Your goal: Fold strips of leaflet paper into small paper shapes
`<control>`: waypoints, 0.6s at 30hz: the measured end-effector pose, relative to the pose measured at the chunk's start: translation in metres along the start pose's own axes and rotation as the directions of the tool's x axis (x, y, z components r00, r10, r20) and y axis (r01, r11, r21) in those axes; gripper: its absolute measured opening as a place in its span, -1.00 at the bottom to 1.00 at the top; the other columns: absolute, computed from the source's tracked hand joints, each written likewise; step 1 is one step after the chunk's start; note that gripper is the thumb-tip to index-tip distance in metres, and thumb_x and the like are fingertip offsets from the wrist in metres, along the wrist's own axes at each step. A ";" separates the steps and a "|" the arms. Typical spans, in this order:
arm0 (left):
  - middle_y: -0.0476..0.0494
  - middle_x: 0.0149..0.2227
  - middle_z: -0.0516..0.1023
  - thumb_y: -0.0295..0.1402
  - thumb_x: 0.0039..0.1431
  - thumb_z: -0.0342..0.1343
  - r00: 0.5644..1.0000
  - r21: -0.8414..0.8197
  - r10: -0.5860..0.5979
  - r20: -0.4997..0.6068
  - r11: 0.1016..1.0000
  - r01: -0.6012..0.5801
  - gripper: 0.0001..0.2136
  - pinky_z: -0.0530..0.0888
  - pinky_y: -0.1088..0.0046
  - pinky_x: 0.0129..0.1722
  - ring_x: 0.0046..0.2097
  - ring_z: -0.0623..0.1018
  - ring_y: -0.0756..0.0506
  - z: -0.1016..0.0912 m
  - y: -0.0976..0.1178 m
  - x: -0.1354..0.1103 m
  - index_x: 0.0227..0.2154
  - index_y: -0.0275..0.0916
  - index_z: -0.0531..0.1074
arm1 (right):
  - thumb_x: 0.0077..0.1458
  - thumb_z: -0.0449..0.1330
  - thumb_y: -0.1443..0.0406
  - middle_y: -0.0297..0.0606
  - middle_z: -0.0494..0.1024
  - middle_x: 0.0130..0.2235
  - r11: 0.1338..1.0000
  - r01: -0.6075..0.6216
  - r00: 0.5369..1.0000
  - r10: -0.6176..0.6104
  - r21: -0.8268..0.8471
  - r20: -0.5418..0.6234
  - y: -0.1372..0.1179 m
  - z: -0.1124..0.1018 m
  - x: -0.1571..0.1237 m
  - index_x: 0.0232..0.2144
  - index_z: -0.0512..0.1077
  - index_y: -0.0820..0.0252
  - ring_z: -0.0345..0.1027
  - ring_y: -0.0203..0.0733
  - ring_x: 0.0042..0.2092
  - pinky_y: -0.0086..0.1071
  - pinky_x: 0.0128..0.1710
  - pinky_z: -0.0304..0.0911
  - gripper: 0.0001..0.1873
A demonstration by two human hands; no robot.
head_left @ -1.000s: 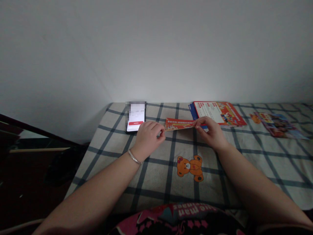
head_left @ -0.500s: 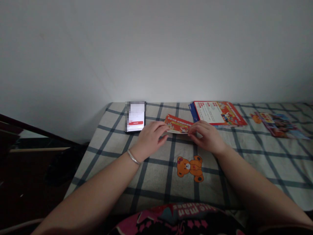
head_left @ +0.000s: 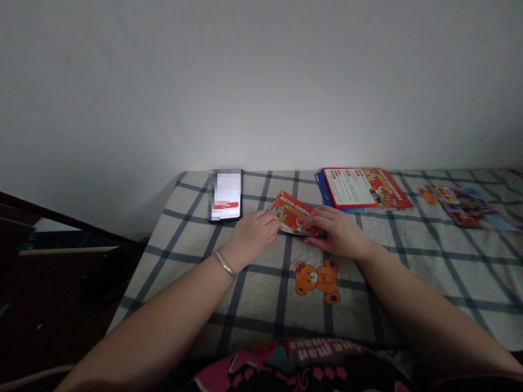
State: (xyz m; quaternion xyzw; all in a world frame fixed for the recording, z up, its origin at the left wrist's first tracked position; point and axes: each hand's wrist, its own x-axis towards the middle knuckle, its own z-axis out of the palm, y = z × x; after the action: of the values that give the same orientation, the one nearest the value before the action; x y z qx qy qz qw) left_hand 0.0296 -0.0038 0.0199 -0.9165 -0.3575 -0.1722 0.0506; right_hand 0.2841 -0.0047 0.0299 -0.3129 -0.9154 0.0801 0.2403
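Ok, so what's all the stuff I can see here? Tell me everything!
phone: one, black with a lit screen, left on the cloth
small leaflet: one, red, flat under both hands
booklets: at least two, red on blue, by the wall
picture leaflet: one, many colours, far right
cloth: one, pale with dark checks and an orange bear, covers the surface
bracelet: one, silver, left wrist
left hand: fingertips at the small leaflet's left edge
right hand: lies on the small leaflet's right part

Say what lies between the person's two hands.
A red flyer, lying on the checked cloth, touched at both ends by left hand and right hand; head view.
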 end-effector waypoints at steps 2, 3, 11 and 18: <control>-0.11 -0.28 0.53 -0.49 0.24 0.05 1.000 0.016 -0.004 -0.020 1.000 0.005 -0.91 0.49 0.32 -0.20 -0.21 0.51 -0.12 0.000 0.001 0.000 -0.33 -0.29 0.46 | 0.03 0.29 0.29 -0.16 0.55 -0.13 1.000 -0.024 0.999 0.024 0.020 0.044 0.003 -0.002 0.000 -0.17 0.40 0.13 0.40 -0.06 -0.09 -0.14 -0.09 0.36 -0.72; -0.12 -0.28 0.52 -0.50 0.24 0.04 0.999 0.018 -0.010 -0.031 1.000 0.010 -0.90 0.49 0.32 -0.20 -0.20 0.51 -0.12 0.000 0.001 -0.001 -0.32 -0.29 0.45 | 0.00 0.29 0.33 -0.16 0.55 -0.13 0.999 -0.034 0.998 0.032 0.034 0.054 0.005 -0.002 -0.001 -0.20 0.40 0.13 0.40 -0.07 -0.08 -0.14 -0.09 0.35 -0.73; -0.16 -0.22 0.53 -0.49 0.28 0.01 0.999 -0.030 -0.030 -0.018 0.999 0.030 -0.87 0.50 0.28 -0.12 -0.14 0.51 -0.12 0.001 -0.003 -0.001 -0.26 -0.29 0.46 | 0.02 0.19 0.45 -0.24 0.59 -0.21 0.998 0.006 1.000 -0.006 0.069 0.001 0.016 -0.003 -0.003 -0.30 0.46 0.10 0.45 -0.14 -0.13 -0.22 -0.16 0.37 -0.81; -0.17 -0.16 0.53 -0.48 0.25 0.05 0.997 0.035 -0.082 -0.014 0.996 0.083 -0.85 0.50 0.26 -0.10 -0.11 0.50 -0.15 0.002 -0.001 -0.002 -0.16 -0.28 0.46 | 0.15 0.18 0.34 -0.26 0.60 -0.29 0.996 0.063 0.998 -0.062 0.065 -0.008 0.003 -0.009 0.000 -0.27 0.51 0.10 0.47 -0.19 -0.23 -0.26 -0.23 0.36 -0.89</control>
State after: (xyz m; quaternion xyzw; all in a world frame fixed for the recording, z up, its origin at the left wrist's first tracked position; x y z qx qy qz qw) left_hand 0.0280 -0.0034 0.0176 -0.8988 -0.3979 -0.1733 0.0619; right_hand 0.2902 -0.0024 0.0363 -0.2764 -0.9209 0.1014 0.2553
